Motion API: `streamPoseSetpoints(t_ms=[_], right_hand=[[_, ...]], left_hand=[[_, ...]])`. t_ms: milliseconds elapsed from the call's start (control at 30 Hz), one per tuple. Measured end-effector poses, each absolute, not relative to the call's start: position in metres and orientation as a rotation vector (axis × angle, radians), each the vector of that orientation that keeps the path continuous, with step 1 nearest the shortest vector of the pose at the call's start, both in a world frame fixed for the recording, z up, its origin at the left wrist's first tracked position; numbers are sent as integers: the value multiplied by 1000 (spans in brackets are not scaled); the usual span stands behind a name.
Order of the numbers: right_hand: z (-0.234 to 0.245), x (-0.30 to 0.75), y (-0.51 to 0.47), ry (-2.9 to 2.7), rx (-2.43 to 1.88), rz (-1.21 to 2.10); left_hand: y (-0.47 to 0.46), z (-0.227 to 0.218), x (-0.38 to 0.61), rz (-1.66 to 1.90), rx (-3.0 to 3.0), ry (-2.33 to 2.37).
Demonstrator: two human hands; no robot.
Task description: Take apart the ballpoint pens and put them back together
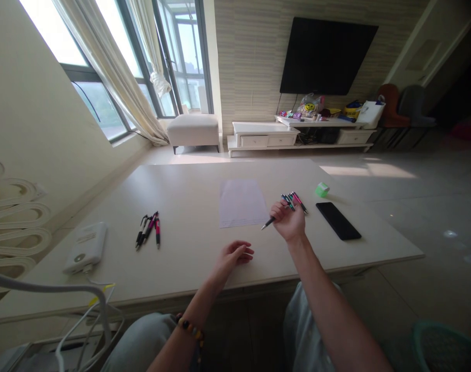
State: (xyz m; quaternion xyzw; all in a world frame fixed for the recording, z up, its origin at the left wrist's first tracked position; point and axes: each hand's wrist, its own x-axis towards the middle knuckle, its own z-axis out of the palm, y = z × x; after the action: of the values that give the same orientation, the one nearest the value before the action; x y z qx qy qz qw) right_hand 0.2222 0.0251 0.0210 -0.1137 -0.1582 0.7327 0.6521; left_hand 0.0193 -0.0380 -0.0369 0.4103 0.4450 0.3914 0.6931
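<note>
My right hand (288,221) is closed around a pen (268,223) whose tip points left, just off the lower right corner of a white sheet of paper (241,202). Right behind that hand lies a small bunch of pens (295,200) with pink and green barrels. My left hand (235,256) rests on the table near its front edge, fingers loosely curled and apart, holding nothing. Another group of several black and pink pens (149,229) lies further left on the table.
A black phone (338,220) and a small green object (322,189) sit right of the pens. A white device (86,247) with cables lies at the table's (188,186) left end. Beyond are a TV stand (297,135), a stool (193,130) and windows.
</note>
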Motion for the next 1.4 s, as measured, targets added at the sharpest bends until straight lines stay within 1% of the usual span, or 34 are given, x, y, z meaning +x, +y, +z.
streamPoseSetpoints(t_ms=[267,367,467,533,633,733,833,900,1033,1167,1267,1400], right_hand=[[22,225,25,-359,-226,1672],[25,225,23,-386,-269,1661],[27,224,26,-423,-363,1632],[26,223,31,-456,-452,1591],[21,217,41,-560,-679,1491],[13,206,50,-798,-1002,1368],[5,196,55,-1011,-1274,1325],[0,192,60,-1089,-1303,1304],[-9,189,74,-1156,-1240,1060],[-22,181,85,-1322,-1296,1070],[-37,173,88,-1396,-1343,990],[-53,167,90,-1412,-1433,756]], left_hand=[[-43,-29,21,896,1067,1059],[-44,-31,23,950,1417,1257],[-42,-33,25,957,1972,1454],[-40,-34,26,874,2267,1504],[-36,-39,28,692,2472,1598],[-34,-46,28,554,2550,1713],[-32,-50,29,484,2569,1778],[-31,-52,29,483,2556,1797],[-30,-50,31,552,2535,1803],[-30,-51,31,602,2539,1785],[-30,-52,31,596,2526,1777],[-29,-53,32,598,2513,1779]])
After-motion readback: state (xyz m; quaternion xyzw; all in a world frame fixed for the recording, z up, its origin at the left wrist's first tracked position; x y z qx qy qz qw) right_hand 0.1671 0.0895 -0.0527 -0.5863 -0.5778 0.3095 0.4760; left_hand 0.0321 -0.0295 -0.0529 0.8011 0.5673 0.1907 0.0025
